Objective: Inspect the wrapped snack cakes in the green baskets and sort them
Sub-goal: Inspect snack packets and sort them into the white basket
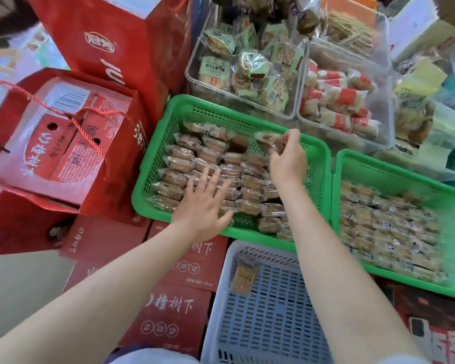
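Wrapped snack cakes (208,177) fill the left green basket (318,164) in tidy rows, each packet lying flat with its long axis running roughly left to right and its crimped ends pointing at the basket's side walls. A second green basket (352,164) just to the right holds a denser, less orderly layer of similar packets (389,227). Nearer the person sits a grey-blue slotted basket (268,324) with a single cake packet (243,277) lying in it, long axis pointing away from the camera; I judge this to be the reject or sorted-out bin.

Behind the green baskets stand clear plastic bins (192,74) of other wrapped snacks, and red gift boxes (168,311) and a red carrier bag (71,143) crowd the left side.

The left hand (202,203) rests flat on the rows, fingers straight and spread, steadying the packets. The right hand (286,158) is raised over the far part of the same basket, thumb and fingertips pinched on one lifted cake (267,139); motion blur makes it hard to say which way that packet faces.

To do this step well, I would turn the lifted cake so both faces and both seals catch the light, checking for tears or crushed cake, while the flat hand keeps the neighbouring rows from shifting. A sound packet should go back in line with its row, long axis matching.
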A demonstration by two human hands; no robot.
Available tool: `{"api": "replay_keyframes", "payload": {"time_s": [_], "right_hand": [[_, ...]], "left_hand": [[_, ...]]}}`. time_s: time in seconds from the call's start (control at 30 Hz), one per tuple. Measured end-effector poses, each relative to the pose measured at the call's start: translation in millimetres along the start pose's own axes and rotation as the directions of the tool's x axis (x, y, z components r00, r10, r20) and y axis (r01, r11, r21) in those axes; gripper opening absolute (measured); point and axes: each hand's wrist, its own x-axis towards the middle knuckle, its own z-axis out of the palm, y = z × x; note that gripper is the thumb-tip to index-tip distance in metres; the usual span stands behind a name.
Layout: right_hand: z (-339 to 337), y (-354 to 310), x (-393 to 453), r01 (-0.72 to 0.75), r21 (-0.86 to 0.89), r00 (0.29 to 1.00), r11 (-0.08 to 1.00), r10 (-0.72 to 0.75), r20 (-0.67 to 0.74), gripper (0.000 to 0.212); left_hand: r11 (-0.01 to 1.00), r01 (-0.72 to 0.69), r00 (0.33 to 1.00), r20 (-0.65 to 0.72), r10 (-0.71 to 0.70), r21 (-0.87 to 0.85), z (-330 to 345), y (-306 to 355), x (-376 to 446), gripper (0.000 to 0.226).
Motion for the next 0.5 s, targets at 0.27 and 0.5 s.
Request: {"api": "replay_keyframes", "payload": {"time_s": [0.27, 0.5], "right_hand": [[17.4, 3.5, 20.5, 0.292, -0.459, 0.956, 0.839, -0.255, 0.142, 0.049], [15.2, -3.0, 34.6, 0.435, -0.479, 0.896, 0.762, -0.315, 0.312, 0.046]], "left_hand": [[1.000, 0.020, 0.999, 0.035, -0.020, 0.016, 1.7, 1.4, 1.8, 0.073], [1.000, 0.024, 0.999, 0.038, -0.024, 0.015, 1.1, 2.8, 0.9, 0.070]]}}
